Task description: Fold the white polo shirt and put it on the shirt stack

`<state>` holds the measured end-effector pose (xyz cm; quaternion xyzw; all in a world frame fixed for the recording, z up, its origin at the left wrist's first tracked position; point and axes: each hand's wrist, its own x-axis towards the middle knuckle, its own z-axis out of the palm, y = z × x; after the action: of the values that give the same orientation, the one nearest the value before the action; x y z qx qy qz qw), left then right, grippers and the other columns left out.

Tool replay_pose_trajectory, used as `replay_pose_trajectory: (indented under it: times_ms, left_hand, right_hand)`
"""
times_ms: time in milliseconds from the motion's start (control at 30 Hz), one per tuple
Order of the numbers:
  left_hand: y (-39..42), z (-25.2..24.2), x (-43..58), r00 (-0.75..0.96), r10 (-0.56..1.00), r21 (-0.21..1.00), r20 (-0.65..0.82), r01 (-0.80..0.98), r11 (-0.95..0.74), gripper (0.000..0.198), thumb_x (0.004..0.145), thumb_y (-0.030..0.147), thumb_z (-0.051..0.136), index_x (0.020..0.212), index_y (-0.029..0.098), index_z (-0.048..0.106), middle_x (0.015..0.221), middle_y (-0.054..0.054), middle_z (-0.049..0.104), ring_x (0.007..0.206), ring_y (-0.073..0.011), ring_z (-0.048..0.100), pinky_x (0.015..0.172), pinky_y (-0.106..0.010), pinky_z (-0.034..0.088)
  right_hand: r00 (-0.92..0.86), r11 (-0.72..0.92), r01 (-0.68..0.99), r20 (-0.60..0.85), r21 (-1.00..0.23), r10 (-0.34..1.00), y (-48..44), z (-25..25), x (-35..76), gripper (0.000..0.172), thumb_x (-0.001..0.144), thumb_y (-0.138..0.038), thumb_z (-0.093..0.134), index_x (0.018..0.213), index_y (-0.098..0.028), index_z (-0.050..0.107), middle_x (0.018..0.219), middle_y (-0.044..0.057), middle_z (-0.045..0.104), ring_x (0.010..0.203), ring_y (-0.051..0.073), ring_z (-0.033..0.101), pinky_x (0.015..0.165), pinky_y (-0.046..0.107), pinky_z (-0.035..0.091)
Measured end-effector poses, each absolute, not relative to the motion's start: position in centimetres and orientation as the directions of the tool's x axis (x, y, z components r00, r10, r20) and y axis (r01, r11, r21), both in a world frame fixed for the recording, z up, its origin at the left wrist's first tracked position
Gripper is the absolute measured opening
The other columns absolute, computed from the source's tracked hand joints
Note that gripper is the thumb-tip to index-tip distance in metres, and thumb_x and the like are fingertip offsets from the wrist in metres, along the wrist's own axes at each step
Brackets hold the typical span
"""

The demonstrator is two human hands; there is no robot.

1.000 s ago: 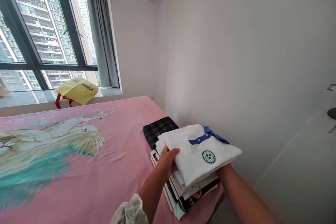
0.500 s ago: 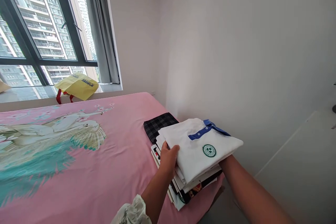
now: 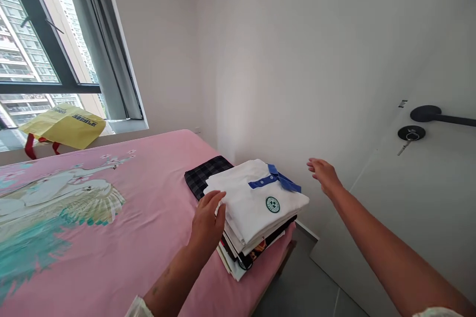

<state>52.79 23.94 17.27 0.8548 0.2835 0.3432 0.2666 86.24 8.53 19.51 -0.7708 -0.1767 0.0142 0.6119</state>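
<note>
A folded white polo shirt (image 3: 238, 198) with a blue collar, blue button strip and round green badge lies on top of a stack of folded clothes (image 3: 232, 257) at the bed's corner. My left hand (image 3: 208, 218) is at the left side of the stack, fingers apart and holding nothing; whether its fingertips touch the shirt I cannot tell. Off to the right, my right hand (image 3: 324, 174) hangs in the air, apart from the stack, with its fingers stretched out. Behind the shirt lies a folded black checked cloth (image 3: 203, 173).
The bed (image 3: 156, 237) has a pink sheet printed with white birds. On the windowsill sits a yellow bag (image 3: 69, 126) with red handles. To the right are a wall and a white door with a black handle (image 3: 442, 116) and a key in its lock (image 3: 411, 133).
Both hands have let go of the white polo shirt, which now rests on the stack. My right hand has moved away to the right and up. The view has turned right.
</note>
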Motion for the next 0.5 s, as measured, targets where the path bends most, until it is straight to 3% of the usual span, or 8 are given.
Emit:
replay_pose_trajectory:
  times_ms: [67,133,200,233,300,433,500]
  left_hand:
    - [24.2,17.8,54.1,0.704,0.511,0.492,0.492,0.26,-0.831,0.042,0.091,0.036,0.032,0.125,0.022,0.053,0.14,-0.009,0.045,0.134,-0.0244,0.033,0.108,-0.046,0.029]
    - [24.3,18.0,55.7,0.788,0.472,0.395,0.396,0.318,-0.862,0.053,0.088,0.047,0.038,0.134,0.022,0.044,0.149,-0.009,0.032,0.14,-0.0279,0.018,0.112,-0.052,0.015]
    - [24.5,17.5,56.8,0.827,0.52,0.362,0.212,0.428,-0.828,0.077,0.077,0.064,0.047,0.141,0.024,0.033,0.154,-0.01,0.018,0.141,-0.0332,0.008,0.109,-0.06,0.008]
    - [24.7,17.1,57.1,0.825,0.55,0.359,0.128,0.478,-0.802,0.086,0.072,0.069,0.049,0.143,0.025,0.028,0.155,-0.01,0.013,0.141,-0.0345,0.005,0.108,-0.063,0.008]
    - [24.8,16.3,57.3,0.81,0.585,0.36,0.032,0.537,-0.763,0.093,0.069,0.073,0.048,0.145,0.028,0.021,0.156,-0.009,0.006,0.142,-0.0331,0.002,0.106,-0.065,0.009]
    - [23.3,15.5,56.3,0.79,0.61,0.379,0.067,0.545,-0.747,0.085,0.074,0.065,0.049,0.145,0.026,0.021,0.156,-0.008,0.008,0.142,-0.0312,0.001,0.107,-0.064,0.007]
    - [21.5,14.6,54.2,0.775,0.621,0.469,0.117,0.509,-0.722,0.078,0.079,0.057,0.05,0.144,0.022,0.026,0.155,-0.01,0.011,0.142,-0.0317,0.002,0.109,-0.061,0.005]
  right_hand:
    - [0.802,-0.216,0.508,0.368,-0.834,0.47,9.9,20.3,84.2,0.041,0.087,-0.048,0.042,0.113,-0.022,0.061,0.119,0.007,0.06,0.11,0.019,0.055,0.096,0.034,0.042]
    - [0.586,-0.301,0.768,0.43,-0.566,0.687,12.2,20.0,81.1,0.051,0.089,-0.053,0.031,0.125,-0.024,0.054,0.135,0.006,0.049,0.128,0.022,0.039,0.108,0.042,0.028]
    - [0.561,-0.35,0.791,0.369,-0.502,0.741,14.4,18.4,77.9,0.058,0.084,-0.061,0.038,0.132,-0.029,0.048,0.145,0.005,0.036,0.137,0.03,0.02,0.11,0.054,0.013]
    - [0.54,-0.406,0.807,0.259,-0.429,0.801,15.3,17.4,76.6,0.064,0.083,-0.066,0.035,0.137,-0.03,0.041,0.149,0.005,0.029,0.139,0.032,0.015,0.109,0.058,0.009]
    - [0.503,-0.437,0.836,0.143,-0.333,0.853,16.4,15.5,74.7,0.066,0.087,-0.067,0.021,0.142,-0.033,0.03,0.152,0.003,0.019,0.14,0.03,0.008,0.109,0.059,0.002]
    - [0.497,-0.471,0.845,0.046,-0.255,0.867,15.8,15.1,73.9,0.067,0.087,-0.067,0.009,0.145,-0.035,0.018,0.155,0.001,0.008,0.141,0.026,-0.002,0.109,0.056,-0.004]
    - [0.541,-0.526,0.822,0.012,-0.22,0.841,14.8,16.6,72.9,0.064,0.09,-0.061,0.012,0.146,-0.03,0.02,0.154,0.004,0.009,0.141,0.027,-0.001,0.109,0.057,-0.003]
